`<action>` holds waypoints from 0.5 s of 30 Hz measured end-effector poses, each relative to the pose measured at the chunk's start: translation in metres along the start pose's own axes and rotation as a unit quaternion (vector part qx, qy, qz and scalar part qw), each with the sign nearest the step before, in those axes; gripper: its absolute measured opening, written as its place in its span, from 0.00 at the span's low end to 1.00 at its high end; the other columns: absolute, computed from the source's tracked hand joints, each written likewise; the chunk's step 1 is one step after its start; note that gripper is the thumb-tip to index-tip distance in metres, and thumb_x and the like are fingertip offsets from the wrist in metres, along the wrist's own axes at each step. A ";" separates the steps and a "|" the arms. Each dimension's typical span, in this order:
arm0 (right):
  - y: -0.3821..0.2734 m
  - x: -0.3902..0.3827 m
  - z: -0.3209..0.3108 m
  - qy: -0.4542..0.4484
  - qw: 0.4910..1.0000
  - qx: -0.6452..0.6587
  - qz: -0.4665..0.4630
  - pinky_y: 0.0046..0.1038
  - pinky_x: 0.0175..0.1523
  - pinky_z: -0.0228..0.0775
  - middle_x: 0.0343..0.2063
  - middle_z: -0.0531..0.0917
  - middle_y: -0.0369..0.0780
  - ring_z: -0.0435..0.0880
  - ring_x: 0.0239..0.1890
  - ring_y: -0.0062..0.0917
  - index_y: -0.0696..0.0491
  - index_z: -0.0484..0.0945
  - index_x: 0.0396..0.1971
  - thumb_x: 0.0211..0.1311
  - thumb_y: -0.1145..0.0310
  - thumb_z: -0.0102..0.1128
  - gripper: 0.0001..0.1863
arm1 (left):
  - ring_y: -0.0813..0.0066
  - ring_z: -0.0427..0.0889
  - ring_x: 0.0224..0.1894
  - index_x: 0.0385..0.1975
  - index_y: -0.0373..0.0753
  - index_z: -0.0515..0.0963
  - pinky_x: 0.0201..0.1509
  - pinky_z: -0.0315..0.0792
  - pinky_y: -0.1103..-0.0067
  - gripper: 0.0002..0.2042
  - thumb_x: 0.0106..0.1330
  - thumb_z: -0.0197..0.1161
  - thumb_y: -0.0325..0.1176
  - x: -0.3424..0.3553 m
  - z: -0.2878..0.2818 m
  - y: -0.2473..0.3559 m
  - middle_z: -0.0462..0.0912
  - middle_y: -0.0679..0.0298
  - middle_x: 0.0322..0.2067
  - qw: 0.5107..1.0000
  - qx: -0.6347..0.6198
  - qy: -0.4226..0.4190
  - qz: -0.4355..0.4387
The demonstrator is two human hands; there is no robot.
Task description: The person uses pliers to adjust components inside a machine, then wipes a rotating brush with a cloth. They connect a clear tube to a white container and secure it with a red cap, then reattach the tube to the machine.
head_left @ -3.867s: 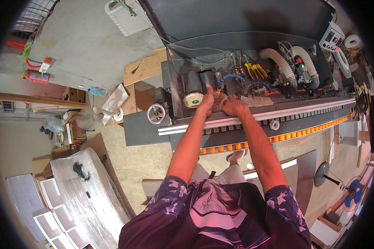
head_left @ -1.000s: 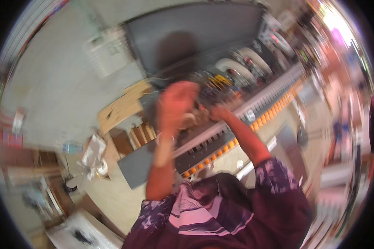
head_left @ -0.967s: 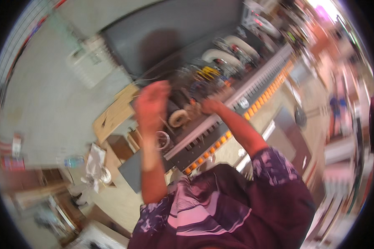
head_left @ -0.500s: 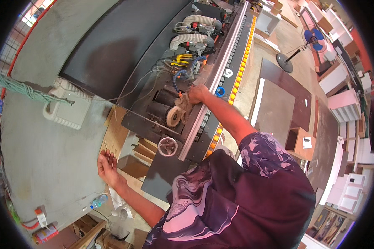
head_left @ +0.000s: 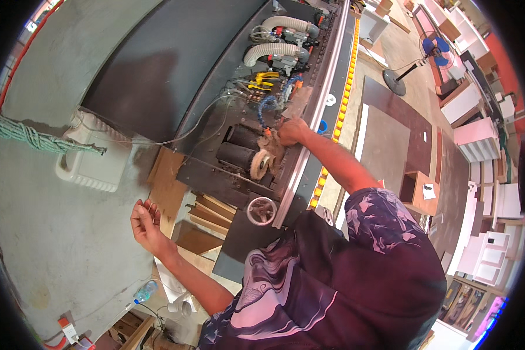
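Observation:
My right hand [head_left: 293, 132] reaches into the open edge-banding machine [head_left: 201, 166], fingers bent downward beside a crumpled, dusty tan clump [head_left: 269, 142] that looks like cloth or shavings. Its fingertips are hidden, so what they grip cannot be made out. Just below the clump is a pale round buffing wheel [head_left: 260, 165], in front of two dark cylindrical motors [head_left: 237, 153]. A blue jointed hose [head_left: 266, 104] with an orange tip ends close to this hand. On the left, my left hand [head_left: 149, 228] hangs in the air with loosely curled, parted fingers and nothing in it.
Yellow-handled pliers [head_left: 265, 80] lie inside the machine below ribbed hoses [head_left: 277, 53]. A handwheel [head_left: 261, 211] sits at its near end. Yellow rollers [head_left: 336, 125] line its right edge. Left are a white jerrycan [head_left: 102, 154], green rope [head_left: 41, 135] and water bottle [head_left: 146, 291].
The view has shifted, so the machine appears farther right. My right hand stays by the tan clump. My left hand's fingers have curled a little more.

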State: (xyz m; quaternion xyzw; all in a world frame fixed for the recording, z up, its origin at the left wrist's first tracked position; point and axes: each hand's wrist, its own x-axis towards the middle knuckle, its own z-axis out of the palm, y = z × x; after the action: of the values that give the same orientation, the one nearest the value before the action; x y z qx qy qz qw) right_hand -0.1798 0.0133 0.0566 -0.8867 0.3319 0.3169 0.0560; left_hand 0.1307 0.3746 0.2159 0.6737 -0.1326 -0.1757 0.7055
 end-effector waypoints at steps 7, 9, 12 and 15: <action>-0.006 0.002 -0.005 0.086 0.994 0.059 -0.029 0.50 0.47 0.78 0.37 0.88 0.50 0.87 0.43 0.47 0.55 0.87 0.30 0.58 0.57 0.57 0.17 | 0.71 0.84 0.49 0.57 0.33 0.77 0.59 0.76 0.75 0.17 0.77 0.62 0.38 0.030 -0.016 0.051 0.85 0.58 0.48 0.989 0.083 0.077 0.098; -0.003 0.000 0.007 0.142 0.985 0.092 -0.041 0.49 0.50 0.77 0.37 0.87 0.51 0.86 0.43 0.50 0.56 0.85 0.33 0.58 0.60 0.59 0.15 | 0.70 0.83 0.51 0.57 0.32 0.77 0.61 0.75 0.74 0.16 0.76 0.62 0.34 0.050 -0.019 0.073 0.85 0.57 0.47 0.985 0.056 0.063 0.153; -0.001 -0.004 0.012 0.155 0.982 0.109 -0.012 0.52 0.47 0.79 0.36 0.87 0.54 0.87 0.40 0.52 0.55 0.85 0.33 0.54 0.63 0.61 0.13 | 0.71 0.83 0.52 0.56 0.30 0.78 0.60 0.76 0.75 0.15 0.75 0.64 0.32 0.085 -0.010 0.125 0.85 0.56 0.48 0.968 0.062 0.038 0.241; -0.005 -0.010 0.004 0.149 0.984 0.093 -0.018 0.50 0.47 0.80 0.34 0.88 0.53 0.88 0.40 0.51 0.54 0.86 0.33 0.51 0.64 0.61 0.12 | 0.69 0.84 0.53 0.55 0.27 0.78 0.60 0.76 0.74 0.16 0.75 0.62 0.33 0.121 0.000 0.179 0.86 0.55 0.48 0.926 0.150 0.002 0.346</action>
State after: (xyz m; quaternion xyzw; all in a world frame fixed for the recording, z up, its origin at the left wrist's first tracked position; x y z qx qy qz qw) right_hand -0.1840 0.0241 0.0588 -0.9208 0.3484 0.1485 0.0936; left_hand 0.2520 0.3287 0.3884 0.6840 -0.3806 0.1029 0.6137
